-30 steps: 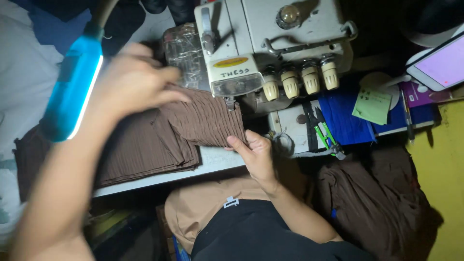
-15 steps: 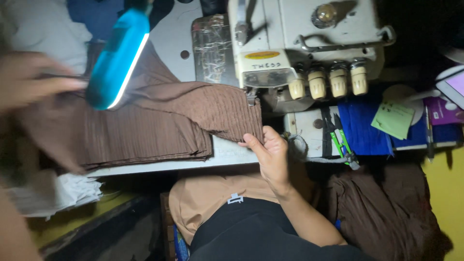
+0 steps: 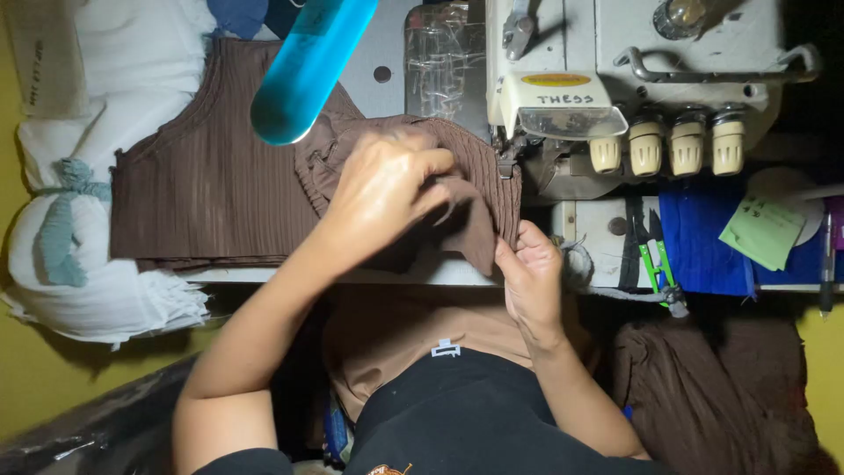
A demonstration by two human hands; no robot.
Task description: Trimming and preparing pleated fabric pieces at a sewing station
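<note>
A brown ribbed fabric piece (image 3: 479, 189) lies bunched on the sewing table in front of the white overlock machine (image 3: 615, 79). My left hand (image 3: 382, 189) grips the bunched top of this piece near the machine's needle area. My right hand (image 3: 527, 264) pinches its lower right corner at the table's front edge. A flat stack of the same brown ribbed fabric (image 3: 207, 189) lies to the left on the table. The fabric under my left palm is hidden.
A blue lamp head (image 3: 308, 70) hangs over the stack. White cloth bundles (image 3: 79, 220) sit at the left. Clear plastic (image 3: 444, 53) lies behind the fabric. Green snips (image 3: 655, 259), a blue cloth (image 3: 694, 233) and a green note (image 3: 765, 230) lie right of the machine. Brown fabric (image 3: 703, 387) is heaped below.
My left hand has swung from the far left back to the machine and taken hold of the bunched fabric. My right hand has stayed on the piece's corner.
</note>
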